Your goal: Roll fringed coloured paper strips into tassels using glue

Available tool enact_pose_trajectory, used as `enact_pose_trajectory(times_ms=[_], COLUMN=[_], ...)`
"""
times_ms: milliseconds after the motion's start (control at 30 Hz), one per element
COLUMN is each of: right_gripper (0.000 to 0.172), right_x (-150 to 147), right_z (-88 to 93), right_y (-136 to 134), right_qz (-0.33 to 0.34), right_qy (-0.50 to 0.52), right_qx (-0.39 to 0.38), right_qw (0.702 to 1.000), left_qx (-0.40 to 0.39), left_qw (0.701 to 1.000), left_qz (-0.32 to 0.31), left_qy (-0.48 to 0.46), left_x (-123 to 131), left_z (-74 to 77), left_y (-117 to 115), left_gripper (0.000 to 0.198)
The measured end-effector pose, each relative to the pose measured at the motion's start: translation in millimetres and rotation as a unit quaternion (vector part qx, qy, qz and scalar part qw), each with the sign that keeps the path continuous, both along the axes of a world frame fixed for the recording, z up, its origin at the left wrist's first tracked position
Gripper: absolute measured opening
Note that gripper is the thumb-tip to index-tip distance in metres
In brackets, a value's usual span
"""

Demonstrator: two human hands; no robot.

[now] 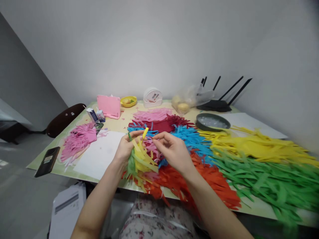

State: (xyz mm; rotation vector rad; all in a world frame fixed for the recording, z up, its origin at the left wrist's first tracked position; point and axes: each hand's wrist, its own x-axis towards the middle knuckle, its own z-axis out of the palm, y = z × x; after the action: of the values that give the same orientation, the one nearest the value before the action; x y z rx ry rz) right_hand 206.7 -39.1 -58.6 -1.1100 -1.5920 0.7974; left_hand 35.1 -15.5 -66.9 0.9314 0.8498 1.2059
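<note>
My left hand (126, 147) is closed around a fringed bundle of strips (142, 156), mostly yellow with green and pink among them. One yellow strip end stands up above its fingers. Close on the right, my right hand (173, 149) pinches thumb and forefinger at the bundle's edge; what lies between those fingertips is too small to make out. Below both hands spreads red fringe (199, 179), partly covered by my right forearm. Blue fringe (190, 139) and dark red fringe (161, 125) lie just behind.
Yellow fringe (259, 146) and green fringe (274, 177) cover the table's right side. Toward the wall stand a dark round dish (211, 122), a black router (214, 105) and a pink case (109, 106). Pink fringe (81, 139), white paper (101, 156) and a phone (47, 161) lie left.
</note>
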Motion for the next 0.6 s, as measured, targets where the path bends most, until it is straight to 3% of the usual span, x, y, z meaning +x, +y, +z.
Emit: enact_pose_trajectory(times_ms=[167,267,400,500,600], right_gripper=[0.021,0.025,0.051,0.067,0.051], right_x=[1,1,1,6,11], right_z=[-0.9,-4.7,-12.1,-16.6,-19.1], right_y=[1,4,11,16,17], right_qz=[0.006,0.048,0.137,0.160,0.188], right_qy=[0.010,0.067,0.175,0.210,0.207], right_qx=[-0.015,-0.059,-0.149,-0.184,-0.205], right_qw=[1.000,0.995,0.963,0.947,0.938], left_qx=[0.009,0.046,0.095,0.122,0.145], left_qw=[1.000,0.996,0.986,0.974,0.959], left_qz=[-0.004,-0.005,-0.014,-0.042,-0.050], left_qy=[0.022,0.072,0.134,0.186,0.239], left_x=[2,4,6,4,2], left_z=[1.4,3.4,6.3,6.8,5.4], left_y=[-2,-5,-6,-3,0], left_gripper=[0.044,0.039,0.039,0.036,0.031])
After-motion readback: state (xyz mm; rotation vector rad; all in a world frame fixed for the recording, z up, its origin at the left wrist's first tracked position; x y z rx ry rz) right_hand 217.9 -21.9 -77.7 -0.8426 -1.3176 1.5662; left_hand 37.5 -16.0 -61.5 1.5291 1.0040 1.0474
